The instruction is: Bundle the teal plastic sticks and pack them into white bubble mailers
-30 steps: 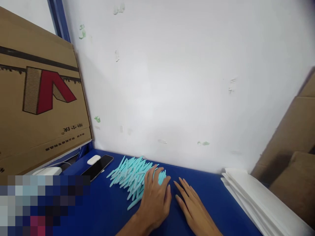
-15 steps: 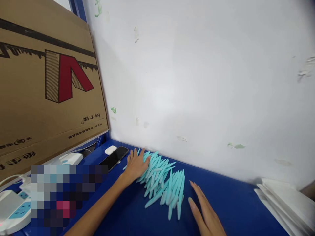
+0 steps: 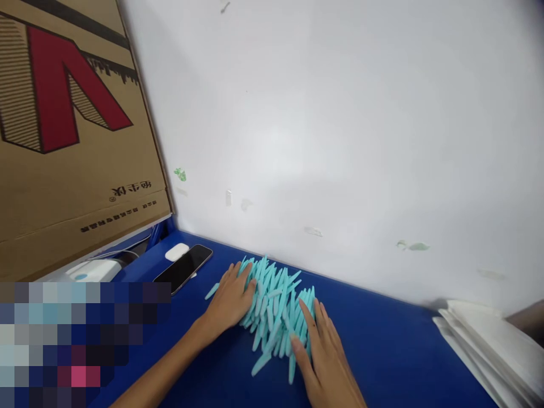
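A heap of slender turquoise sticks (image 3: pixel 272 309), tapered at one end, lies on the blue tabletop near the wall. I cannot make out what kind of article they are. My left hand (image 3: pixel 232 297) rests on the heap's left side, fingers spread and palm down. Against the right side lies my right hand (image 3: pixel 323 351), its fingers stretched forward and its thumb apart, touching the outer sticks. Neither hand is closed around a stick. One loose stick (image 3: pixel 211 291) lies left of my left hand, apart from the heap.
Left of the heap lie a black phone (image 3: pixel 187 266) and a white case (image 3: pixel 177 252). A large cardboard box (image 3: pixel 97 170) stands at the left, a white power strip (image 3: pixel 96 271) below it. White sheets or bags (image 3: pixel 480 334) are stacked at the right, beside part of another person's arm (image 3: pixel 529 314).
My right hand has moved left from beside the heap onto its right edge. The right-hand sticks are pushed in closer to the others. The view has shifted slightly.
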A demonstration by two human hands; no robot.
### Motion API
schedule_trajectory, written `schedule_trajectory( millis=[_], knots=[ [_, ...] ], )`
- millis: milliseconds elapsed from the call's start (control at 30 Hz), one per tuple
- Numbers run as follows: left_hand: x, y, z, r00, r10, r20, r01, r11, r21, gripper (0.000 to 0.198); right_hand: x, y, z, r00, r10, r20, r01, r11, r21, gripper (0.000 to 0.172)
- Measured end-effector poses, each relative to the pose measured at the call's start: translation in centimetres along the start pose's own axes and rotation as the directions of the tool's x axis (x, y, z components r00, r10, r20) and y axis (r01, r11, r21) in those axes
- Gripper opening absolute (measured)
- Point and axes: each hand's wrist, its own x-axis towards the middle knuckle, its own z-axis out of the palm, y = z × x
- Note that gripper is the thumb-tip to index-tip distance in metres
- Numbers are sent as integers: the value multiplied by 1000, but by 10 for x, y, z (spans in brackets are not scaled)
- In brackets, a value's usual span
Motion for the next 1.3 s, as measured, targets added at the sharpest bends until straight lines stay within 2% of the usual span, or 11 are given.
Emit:
schedule_trajectory(
  millis=[167,267,367,500,600,767,967,1067,1133,1233,1300],
  knots=[
    [-19,21,15,1000,11,14,-9,996,-85,66,-1,5,5,986,-41,-159,32,998,-56,61],
    [-33,37,23,999,-9,47,20,971,-239,71,-1,13,0,993,-67,-102,60,996,-67,60],
    [-44,50,25,991,-43,125,95,889,-448,72,-1,23,-14,997,-74,-6,73,994,-76,60],
    [-44,53,19,984,-56,170,151,769,-621,64,-4,34,-32,998,-65,27,67,995,-69,60],
    [-36,46,13,996,-36,80,79,760,-645,56,-6,38,-39,997,-66,30,67,996,-64,58],
    [-24,32,13,985,102,-140,-161,832,-530,42,-9,42,-39,999,-44,13,44,999,-31,53],
    [-18,26,19,971,124,-202,-213,833,-511,34,-12,50,-35,999,-41,-13,40,999,-17,48],
    [-17,24,16,970,98,-222,-214,775,-594,32,-15,48,-34,994,26,-102,-20,998,53,45],
    [-15,23,14,969,64,-238,-209,724,-657,44,-16,48,-35,977,64,-202,-36,990,138,43],
    [-12,20,11,979,9,-204,-159,661,-734,65,-14,52,-39,936,57,-348,37,966,256,41],
    [-10,19,10,986,-11,-167,-122,640,-759,67,-11,59,-42,899,44,-435,105,945,311,38]
  ],
)
